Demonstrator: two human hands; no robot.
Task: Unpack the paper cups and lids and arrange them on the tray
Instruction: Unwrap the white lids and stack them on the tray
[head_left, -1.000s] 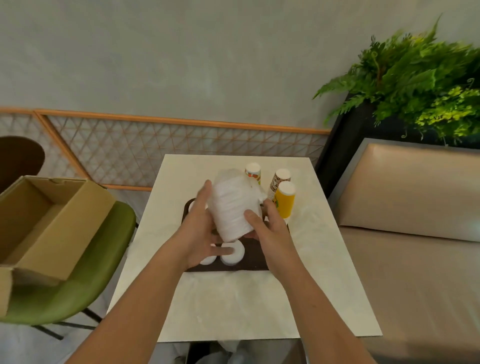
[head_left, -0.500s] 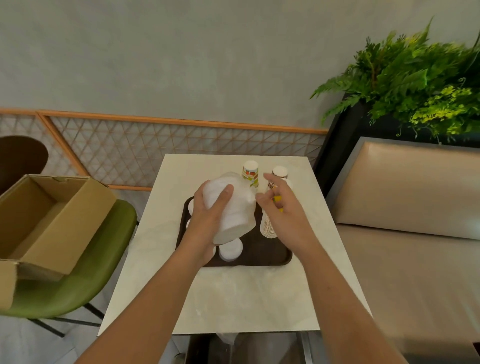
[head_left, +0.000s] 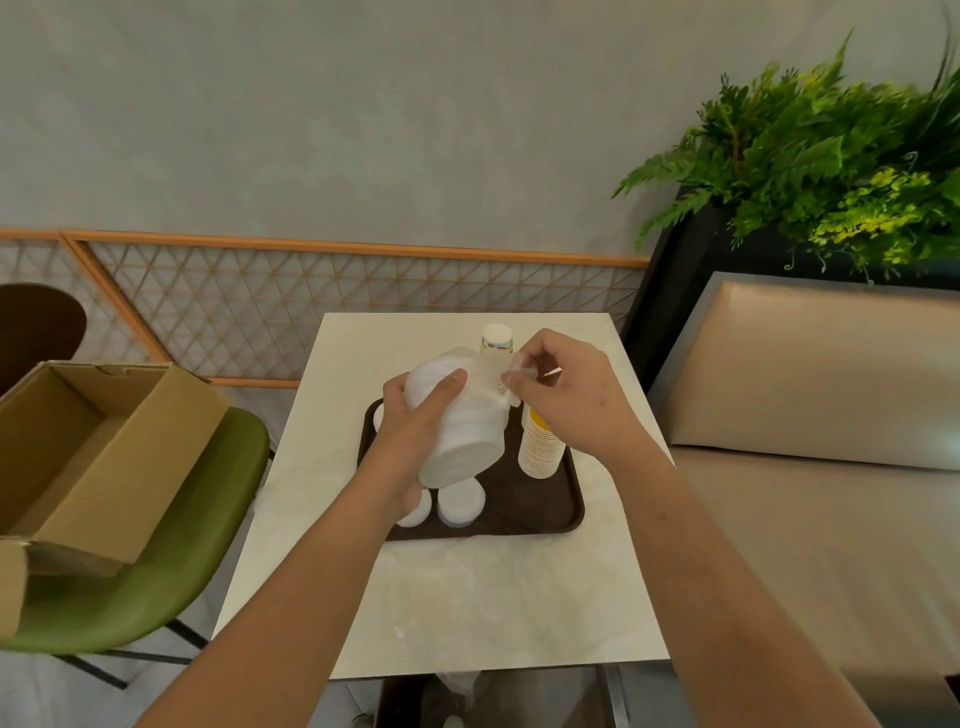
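My left hand (head_left: 415, 426) grips a wrapped stack of white lids (head_left: 462, 431), held tilted above the dark brown tray (head_left: 566, 514). My right hand (head_left: 561, 395) pinches the clear plastic wrap (head_left: 493, 366) at the stack's far end. Two loose white lids (head_left: 460, 501) lie on the tray below the stack. An upside-down stack of paper cups (head_left: 540, 452) stands on the tray's right side, partly hidden by my right hand. Another cup stack (head_left: 497, 338) shows behind my hands.
The tray sits on a pale square table (head_left: 467, 597). An open cardboard box (head_left: 88, 452) rests on a green chair (head_left: 171, 577) to the left. A beige bench (head_left: 831, 493) and a black planter with ferns (head_left: 810, 156) stand to the right. A mesh railing (head_left: 311, 301) runs behind.
My right hand left the near side of the lid stack, moved up to its far end and now pinches the wrap. My left hand shifted its grip round the stack, tilting it.
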